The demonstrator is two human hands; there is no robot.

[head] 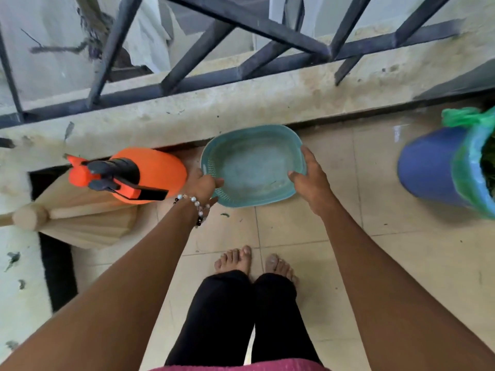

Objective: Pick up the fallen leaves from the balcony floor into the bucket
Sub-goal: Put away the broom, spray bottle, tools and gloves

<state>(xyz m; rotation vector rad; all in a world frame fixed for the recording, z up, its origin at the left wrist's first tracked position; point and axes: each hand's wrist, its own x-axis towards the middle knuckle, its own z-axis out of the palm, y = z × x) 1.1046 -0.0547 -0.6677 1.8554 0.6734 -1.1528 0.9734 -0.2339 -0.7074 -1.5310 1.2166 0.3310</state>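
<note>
Down on the tiled balcony floor (401, 263), right by the concrete ledge (241, 103), there's a teal plastic basket (254, 145) with mesh sides, held a bit tilted, and it looks pretty much empty (maybe a thin scrap or two on the bottom, too blurry to call). Off to the right is the blue bucket (428, 167), lined with a green plastic bag (466, 167) knotted at the top edge, with some dark green stuff inside that's mostly cut off by the frame.

Just left of the basket sits an orange spray bottle (150, 172) with a black trigger, on top of a pale wooden stool (88, 220). Dark metal railing (214, 57) runs along the ledge behind it all. A few small dark leaf bits (225, 215) lie on the tiles just below the basket, and more on the white surface (16, 263) at far left. Bare feet (251, 261) and black leggings in the middle.

Left hand (202, 184), with a beaded bracelet (197, 207) on the wrist, grips the basket's left rim, thumb curled over the edge. Right hand (310, 178) grips the right rim, thumb inside and fingers wrapped round the outside. Both arms stretched forward and down
</note>
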